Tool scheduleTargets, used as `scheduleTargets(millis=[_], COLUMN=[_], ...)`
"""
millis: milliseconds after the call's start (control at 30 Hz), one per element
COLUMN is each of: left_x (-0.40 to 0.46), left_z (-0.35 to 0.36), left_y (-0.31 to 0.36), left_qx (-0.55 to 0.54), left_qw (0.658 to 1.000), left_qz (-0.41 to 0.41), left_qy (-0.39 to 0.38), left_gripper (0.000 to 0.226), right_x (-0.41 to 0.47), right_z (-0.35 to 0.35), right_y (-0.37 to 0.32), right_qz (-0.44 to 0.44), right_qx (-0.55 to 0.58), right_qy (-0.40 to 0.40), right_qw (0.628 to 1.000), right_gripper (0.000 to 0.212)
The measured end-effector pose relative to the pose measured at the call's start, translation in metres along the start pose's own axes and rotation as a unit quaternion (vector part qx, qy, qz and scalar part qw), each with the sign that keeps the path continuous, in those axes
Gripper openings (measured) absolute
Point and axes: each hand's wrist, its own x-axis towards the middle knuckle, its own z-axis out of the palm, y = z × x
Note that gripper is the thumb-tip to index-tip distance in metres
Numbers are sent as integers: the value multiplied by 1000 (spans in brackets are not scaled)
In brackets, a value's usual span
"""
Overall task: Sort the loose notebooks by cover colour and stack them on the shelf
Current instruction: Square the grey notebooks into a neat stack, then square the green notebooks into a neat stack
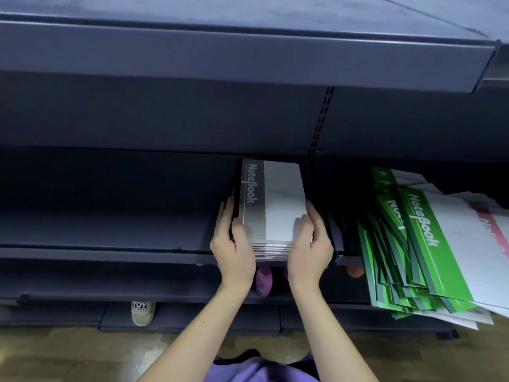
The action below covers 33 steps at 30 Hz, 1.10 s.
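Stack: I am squaring the grey notebooks [271, 210] on the dark shelf [110, 230], at its front edge.
Grip: my left hand [234, 244] and right hand [309, 244] are clasping the pile's sides, fingers curled.
Technique: I am judging even pressure should align the edges.
Look: grey-banded white covers, "NoteBook" lettering.
Waiting: green notebooks [413, 249] are sprawling right of the stack.

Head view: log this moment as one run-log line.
left hand holds grey notebook stack | right hand holds opposite side | stack on shelf | green notebooks loose, right
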Motion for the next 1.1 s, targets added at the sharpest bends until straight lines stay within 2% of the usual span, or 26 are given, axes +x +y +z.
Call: scheduleTargets(millis=[267, 433, 600, 800, 867, 1033, 1100], left_x=[6, 4, 1, 7, 8, -21, -43], left_z=[16, 13, 7, -11, -15, -2, 12], left_y=[8, 2, 9, 20, 29, 61, 78], left_qx=[0, 14, 47, 138, 167, 264, 255], left_qw=[998, 998, 998, 990, 984, 954, 953], left_qz=[-17, 7, 26, -2, 8, 130, 140], left_qy=[63, 65, 42, -42, -56, -62, -89], left_gripper=[37, 37, 37, 40, 40, 39, 37], right_x=[0, 0, 0, 12, 16, 3, -1], right_z=[14, 15, 6, -21, -29, -59, -77], right_y=[-3, 3, -5, -24, -25, -44, -53], right_qz=[-8, -20, 11, 80, 64, -23, -61], right_qx=[3, -15, -44, -44, -61, -59, -39], right_qy=[83, 84, 30, -120, -160, -209, -217], right_qw=[997, 996, 999, 989, 983, 976, 973], right_gripper=[37, 42, 36, 39, 42, 47, 45])
